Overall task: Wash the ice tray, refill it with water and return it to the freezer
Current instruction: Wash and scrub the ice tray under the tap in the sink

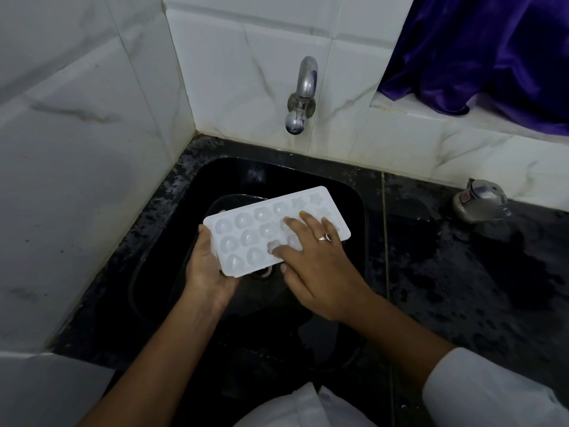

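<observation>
Ice tray: a white ice tray (246, 238) with rows of moulded cavities is held above the black sink (348, 192), its long side tilted up toward the far right.
Left hand: the near left end of the tray is gripped by the left hand (206, 272); the thumb is laid against the end edge and the fingers are curled underneath, mostly hidden.
Right hand: the right hand (317, 266) is laid flat on the tray's upper face, with its fingers (291, 224) spread and straight across the cavities. A ring (324, 237) is worn on one finger.
Tap: a metal tap (303, 94) is fixed to the white tiled wall behind the sink.
Tabletop: wet patches are seen on the dark tabletop (462, 288), and a metal object (480, 201) is set near the wall.
Ledge: a purple cloth (480, 53) is draped over it.
</observation>
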`<move>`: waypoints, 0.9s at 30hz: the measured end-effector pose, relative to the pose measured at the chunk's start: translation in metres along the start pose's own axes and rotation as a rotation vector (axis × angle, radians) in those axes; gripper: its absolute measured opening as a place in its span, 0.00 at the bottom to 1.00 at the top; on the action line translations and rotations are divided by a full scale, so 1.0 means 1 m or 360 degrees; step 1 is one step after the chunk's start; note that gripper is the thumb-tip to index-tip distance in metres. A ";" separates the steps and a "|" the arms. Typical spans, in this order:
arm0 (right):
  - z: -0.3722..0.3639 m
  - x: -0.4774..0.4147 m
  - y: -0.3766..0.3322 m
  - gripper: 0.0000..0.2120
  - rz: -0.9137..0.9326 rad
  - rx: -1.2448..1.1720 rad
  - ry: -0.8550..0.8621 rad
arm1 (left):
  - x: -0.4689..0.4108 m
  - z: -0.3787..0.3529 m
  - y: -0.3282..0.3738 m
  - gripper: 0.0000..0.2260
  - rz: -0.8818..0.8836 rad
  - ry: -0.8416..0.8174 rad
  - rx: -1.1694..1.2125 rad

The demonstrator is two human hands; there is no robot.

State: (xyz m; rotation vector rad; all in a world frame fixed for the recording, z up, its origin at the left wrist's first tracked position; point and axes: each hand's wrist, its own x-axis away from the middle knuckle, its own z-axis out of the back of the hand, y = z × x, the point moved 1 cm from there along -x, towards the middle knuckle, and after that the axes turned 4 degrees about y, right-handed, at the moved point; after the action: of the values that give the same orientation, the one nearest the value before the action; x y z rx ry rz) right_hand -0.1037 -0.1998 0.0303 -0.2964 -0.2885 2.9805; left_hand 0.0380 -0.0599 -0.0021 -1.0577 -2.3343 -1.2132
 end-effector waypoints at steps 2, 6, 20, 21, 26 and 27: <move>0.003 -0.004 0.001 0.17 -0.0056 -0.0046 0.0039 | 0.001 -0.001 -0.002 0.30 0.0008 -0.0001 0.0009; 0.000 -0.009 -0.009 0.16 -0.0074 -0.0022 0.0027 | 0.004 -0.009 -0.002 0.30 0.0009 -0.0007 0.0008; 0.003 -0.003 0.003 0.18 -0.0019 -0.0007 0.0012 | -0.003 -0.003 -0.001 0.30 0.0007 0.0003 0.0005; 0.005 -0.005 0.004 0.17 -0.0052 -0.0030 0.0025 | -0.004 -0.004 -0.002 0.30 0.0006 -0.0006 0.0002; -0.001 -0.009 -0.005 0.18 -0.0044 0.0009 -0.0003 | -0.007 -0.007 -0.002 0.31 0.0017 -0.0026 0.0013; 0.000 -0.007 -0.004 0.19 -0.0018 0.0017 -0.0018 | -0.007 -0.006 0.000 0.31 0.0007 -0.0024 0.0005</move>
State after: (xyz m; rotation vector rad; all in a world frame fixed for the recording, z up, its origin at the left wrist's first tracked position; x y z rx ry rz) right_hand -0.0964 -0.1972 0.0320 -0.2758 -0.2748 2.9723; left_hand 0.0421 -0.0685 -0.0025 -1.0738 -2.3433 -1.2036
